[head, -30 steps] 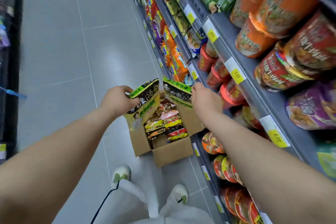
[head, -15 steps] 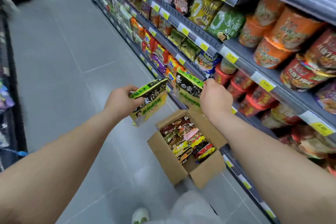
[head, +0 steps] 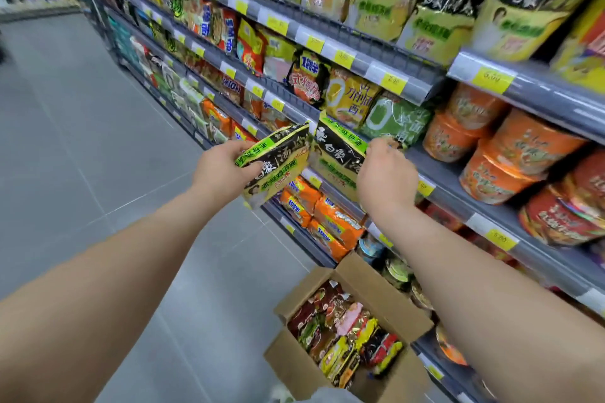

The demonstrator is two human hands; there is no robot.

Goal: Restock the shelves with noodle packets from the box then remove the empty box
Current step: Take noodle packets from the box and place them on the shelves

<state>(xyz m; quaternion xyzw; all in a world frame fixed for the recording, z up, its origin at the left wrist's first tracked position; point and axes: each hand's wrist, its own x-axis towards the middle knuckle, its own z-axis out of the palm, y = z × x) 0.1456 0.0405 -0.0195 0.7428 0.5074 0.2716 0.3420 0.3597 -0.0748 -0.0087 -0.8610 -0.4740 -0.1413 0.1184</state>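
Observation:
My left hand (head: pixel 222 170) grips a black, green and yellow noodle packet (head: pixel 278 163) by its top edge, held out in front of the shelving. My right hand (head: pixel 384 173) holds a second packet of the same kind (head: pixel 337 154) close to the edge of the middle shelf (head: pixel 458 180). Below on the floor stands the open cardboard box (head: pixel 386 285), with several mixed noodle packets (head: pixel 347 334) standing inside it.
Shelves of noodle packets and orange and red cup noodles (head: pixel 510 154) fill the right side, with yellow price tags (head: pixel 491 78) on the rails. Grey tiled aisle floor (head: pixel 82 157) stretches to the left. More shelving stands at the far left end.
Both hands have risen with their packets from just above the box up to the middle shelf level. The view has tilted upward, so the box now sits low in the frame.

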